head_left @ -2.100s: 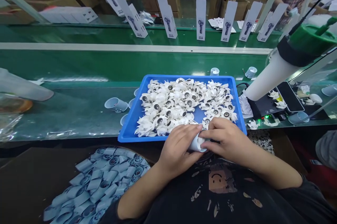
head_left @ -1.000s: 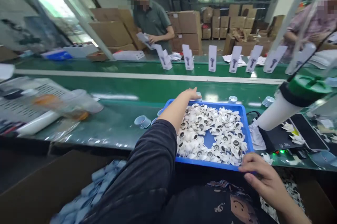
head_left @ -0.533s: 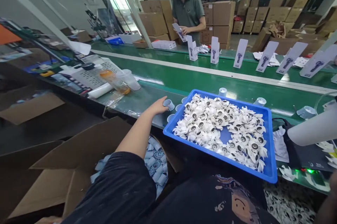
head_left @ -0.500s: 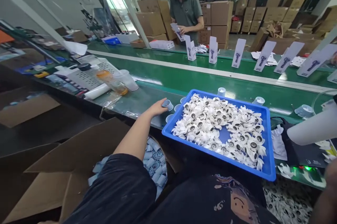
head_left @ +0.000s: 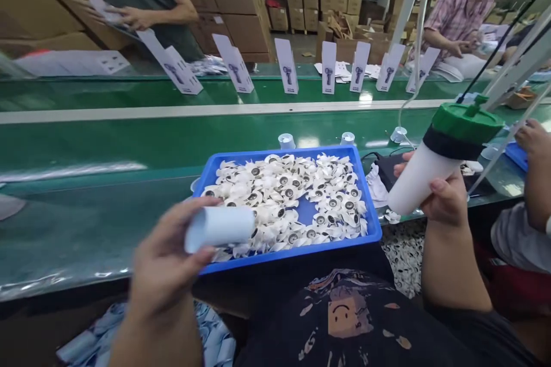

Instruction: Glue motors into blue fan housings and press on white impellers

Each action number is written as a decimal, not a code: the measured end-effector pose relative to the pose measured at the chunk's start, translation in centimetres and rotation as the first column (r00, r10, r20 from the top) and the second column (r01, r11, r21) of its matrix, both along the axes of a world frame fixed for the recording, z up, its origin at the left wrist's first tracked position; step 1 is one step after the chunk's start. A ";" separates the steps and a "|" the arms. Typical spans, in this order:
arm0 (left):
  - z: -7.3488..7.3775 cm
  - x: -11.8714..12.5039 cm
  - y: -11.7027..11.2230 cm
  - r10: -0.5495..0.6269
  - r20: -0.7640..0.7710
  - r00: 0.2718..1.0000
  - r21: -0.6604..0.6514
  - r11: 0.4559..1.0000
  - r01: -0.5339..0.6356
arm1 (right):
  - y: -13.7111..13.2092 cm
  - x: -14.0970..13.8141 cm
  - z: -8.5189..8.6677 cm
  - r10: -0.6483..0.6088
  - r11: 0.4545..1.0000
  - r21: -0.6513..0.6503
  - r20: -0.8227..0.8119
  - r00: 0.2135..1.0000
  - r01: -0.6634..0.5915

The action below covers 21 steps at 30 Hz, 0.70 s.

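Note:
My left hand (head_left: 159, 258) is closed around a pale blue plastic cylinder (head_left: 230, 224), lying sideways over the near left edge of the blue tray (head_left: 371, 223). White fan blade wheels (head_left: 267, 183) with dark round centres fill most of that tray. To the right of the tray, my right hand (head_left: 447, 200) grips a white cylindrical tool (head_left: 415, 180) with a black band and green cap. The tool is tilted, its white end pointing down and left. A black cord runs up from near its cap.
Pale blue cups (head_left: 286, 141) stand behind the tray. White printed boxes (head_left: 289, 71) line the green conveyor (head_left: 172, 131). Co-workers (head_left: 163, 11) stand opposite; another person's arm (head_left: 538, 166) is at right. More blue cylinders (head_left: 215, 335) lie below at left.
My left hand has brought a blue cylinder from the bench left of the tray to the tray's near left. My right hand now shows on the white tool. The view has turned right.

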<state>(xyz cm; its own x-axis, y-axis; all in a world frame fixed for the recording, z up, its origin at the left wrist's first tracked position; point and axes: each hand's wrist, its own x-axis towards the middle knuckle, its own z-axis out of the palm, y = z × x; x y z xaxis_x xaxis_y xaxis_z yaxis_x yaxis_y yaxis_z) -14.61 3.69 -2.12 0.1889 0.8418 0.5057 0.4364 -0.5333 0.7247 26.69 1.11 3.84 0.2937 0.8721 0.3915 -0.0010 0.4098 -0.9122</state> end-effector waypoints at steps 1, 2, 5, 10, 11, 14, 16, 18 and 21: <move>0.0 2.4 -1.0 -0.117 0.098 0.988 -0.062 0.990 0.124 | 0.1 -0.6 0.1 0.026 1.000 -0.010 0.000 1.000 -0.026; 0.0 4.6 -1.7 -0.220 0.184 0.958 -0.097 0.966 0.240 | 0.2 -1.2 0.2 0.050 0.999 -0.020 0.001 0.999 -0.050; -0.2 9.9 -2.8 -0.391 0.283 0.876 -0.090 0.898 0.430 | 0.6 -3.2 0.7 0.119 0.992 -0.038 0.009 0.993 -0.119; 0.6 13.2 -2.9 -0.470 -0.015 0.883 -0.041 0.882 0.469 | 0.4 -6.1 3.5 0.246 0.962 -0.098 -0.086 0.966 -0.253; 0.9 13.5 -3.0 -0.457 -0.071 0.887 -0.028 0.889 0.456 | 0.2 -6.8 4.1 0.254 0.957 -0.117 -0.093 0.963 -0.264; 1.7 14.2 -3.4 -0.435 -0.137 0.890 -0.028 0.900 0.436 | -0.1 -8.6 4.9 0.276 0.953 -0.115 -0.063 0.959 -0.282; 2.0 14.7 -3.7 -0.428 -0.122 0.895 -0.044 0.904 0.426 | -0.2 -9.6 4.7 0.309 0.947 -0.079 -0.038 0.950 -0.311; 2.1 15.0 -4.0 -0.412 -0.093 0.906 -0.053 0.911 0.409 | -0.3 -10.1 4.2 0.347 0.936 -0.053 -0.012 0.938 -0.347; 2.1 15.3 -4.2 -0.398 -0.056 0.916 -0.070 0.916 0.394 | -0.4 -10.0 3.8 0.371 0.928 -0.070 0.061 0.927 -0.366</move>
<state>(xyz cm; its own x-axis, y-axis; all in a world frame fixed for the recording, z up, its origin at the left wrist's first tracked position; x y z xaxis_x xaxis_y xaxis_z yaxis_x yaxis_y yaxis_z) 0.69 -0.56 0.01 0.5449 0.7172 0.4344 0.2464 -0.6321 0.7346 16.73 0.69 7.61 -0.0795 0.9348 0.3462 -0.0759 0.3406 -0.9371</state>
